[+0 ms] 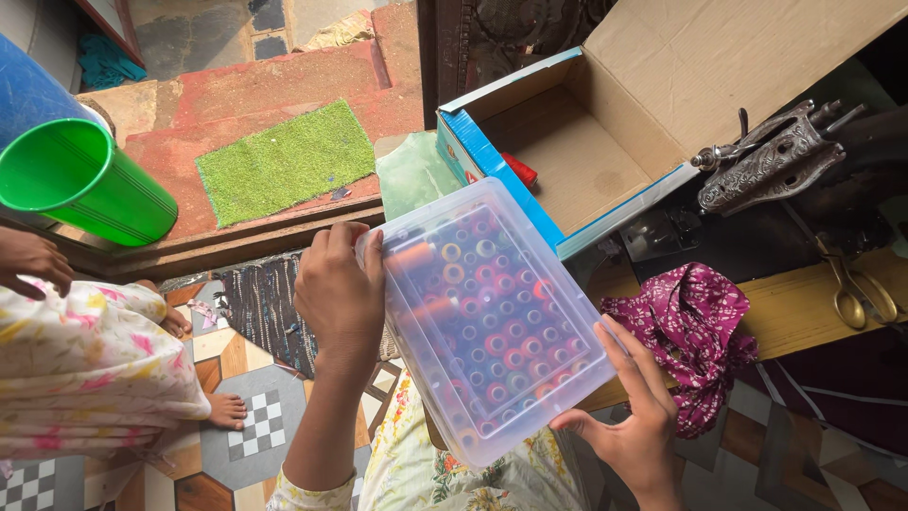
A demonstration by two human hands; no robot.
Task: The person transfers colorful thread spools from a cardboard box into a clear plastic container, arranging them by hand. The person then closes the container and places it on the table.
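translucent smooth plastic box [492,322], matt cardboard carton [586,142]

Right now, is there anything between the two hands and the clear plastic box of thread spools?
Nothing visible. The left hand grips the far corner of the clear plastic box directly, and the right hand touches its near right edge. The lid is shut over the thread spools.
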